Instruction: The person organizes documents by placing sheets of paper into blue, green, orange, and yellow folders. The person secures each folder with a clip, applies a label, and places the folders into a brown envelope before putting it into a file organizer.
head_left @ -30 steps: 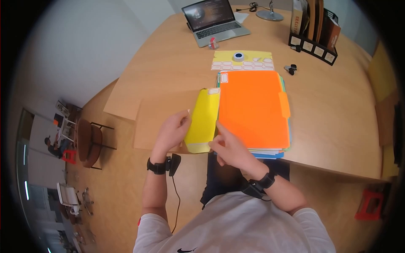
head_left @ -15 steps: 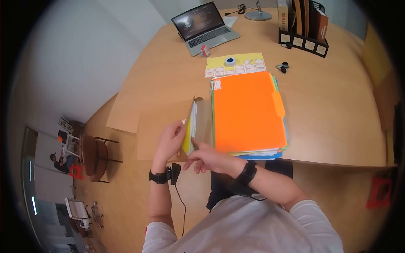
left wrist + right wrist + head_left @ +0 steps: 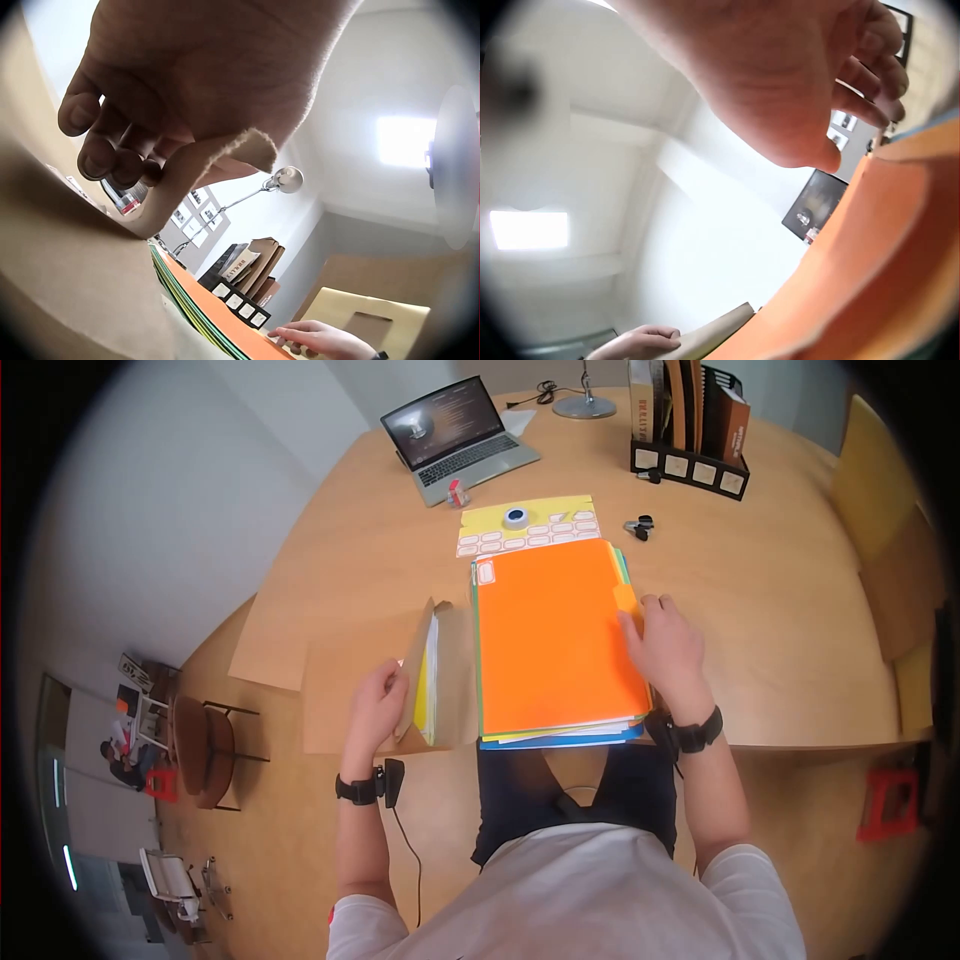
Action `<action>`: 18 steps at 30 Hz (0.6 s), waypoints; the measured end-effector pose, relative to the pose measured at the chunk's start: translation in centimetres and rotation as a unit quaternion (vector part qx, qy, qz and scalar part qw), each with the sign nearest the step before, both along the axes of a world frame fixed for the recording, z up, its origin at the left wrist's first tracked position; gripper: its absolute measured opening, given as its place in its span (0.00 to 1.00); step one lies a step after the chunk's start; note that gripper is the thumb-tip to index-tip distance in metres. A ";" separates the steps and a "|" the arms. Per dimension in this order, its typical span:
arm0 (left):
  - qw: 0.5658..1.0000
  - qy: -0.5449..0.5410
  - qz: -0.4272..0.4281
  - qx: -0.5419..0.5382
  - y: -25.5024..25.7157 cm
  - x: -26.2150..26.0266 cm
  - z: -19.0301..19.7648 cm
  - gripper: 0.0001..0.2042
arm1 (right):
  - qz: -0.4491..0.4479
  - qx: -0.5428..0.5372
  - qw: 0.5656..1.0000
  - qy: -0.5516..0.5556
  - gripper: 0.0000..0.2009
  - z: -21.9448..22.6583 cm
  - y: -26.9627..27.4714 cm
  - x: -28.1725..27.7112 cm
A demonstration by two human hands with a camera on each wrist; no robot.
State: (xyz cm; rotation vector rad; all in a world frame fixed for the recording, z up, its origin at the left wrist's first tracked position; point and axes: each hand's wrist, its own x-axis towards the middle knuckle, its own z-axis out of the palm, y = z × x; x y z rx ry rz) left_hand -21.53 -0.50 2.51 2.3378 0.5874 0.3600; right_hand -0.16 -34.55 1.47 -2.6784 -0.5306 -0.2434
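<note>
A brown paper folder point(image 3: 457, 705) stands part way up at the desk's front edge, a yellow folder point(image 3: 420, 700) and white sheets inside it. My left hand point(image 3: 378, 705) grips its left side; in the left wrist view the fingers curl by a rough-edged brown flap point(image 3: 176, 176). To the right lies a thick stack of coloured folders with an orange folder point(image 3: 550, 645) on top, a white label at its corner. My right hand point(image 3: 668, 645) rests at the stack's right edge by the orange tab point(image 3: 625, 598), thumb over the orange surface, fingers loosely bent.
Behind the stack lie a yellow sheet with label stickers point(image 3: 525, 540) and a white tape roll point(image 3: 516, 518). Black binder clips point(image 3: 640, 527) sit to the right. Farther back stand a laptop point(image 3: 450, 440), a lamp base point(image 3: 583, 406) and a black file rack point(image 3: 690, 468) with books.
The yellow folder has gone from lying flat to tilted up within the brown folder. My right hand has left it and moved right to the orange folder's edge. My left hand keeps its grip.
</note>
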 end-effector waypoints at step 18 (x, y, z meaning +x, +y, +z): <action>0.999 0.031 -0.009 -0.003 0.1 0.1 0.0 0.11 | 0.067 0.557 0.734 0.383 0.18 -0.6 -4.3 1.3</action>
